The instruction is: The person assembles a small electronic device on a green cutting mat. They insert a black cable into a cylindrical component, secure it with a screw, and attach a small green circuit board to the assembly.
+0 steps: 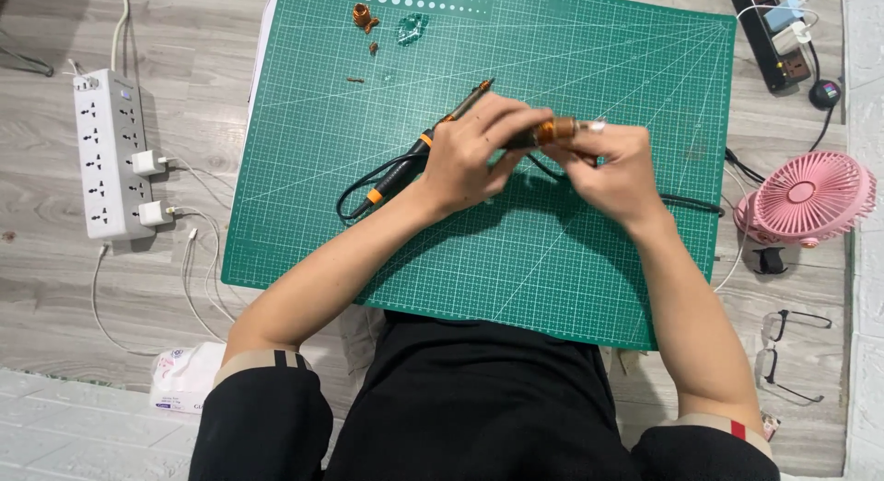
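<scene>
Grey wood-look floor w/ a green cutting mat (552,260) laid on it as the work surface; the person sits at 6 o'clock of the mat, arms reaching fwd toward 12.

Both hands meet near mat centre, slightly toward 1 o'clock. Left hand (470,159) and right hand (612,173) are each pinched around one small item: a copper-coloured wire coil (555,128) w/ a pale tip poking out on its right end. Coil sits btwn the two hands, above the mat, touching fingertips of both. Its long axis runs roughly 9-to-3 o'clock, slightly tilted up at the 3 end. Left hand grips the dark end at 9; right hand closes on the copper part from 4 o'clock. Right hand looks nearer the coil's body; left hand covers the other end, so exact finger placing there can't be told.

Soldering iron (433,136), black and orange, lies on the mat under/behind the left hand, long axis 7-to-1 o'clock, tip at 1. Its black cord (354,191) loops toward 8 o'clock.

Small copper scraps (365,19) sit near the mat's 11 o'clock edge, well apart from the hands.

Off the mat: white power strip (110,150) at 9 o'clock, pink desk fan (810,197) at 3, eyeglasses (792,352) at 4, tissue pack (184,375) at 8.
</scene>
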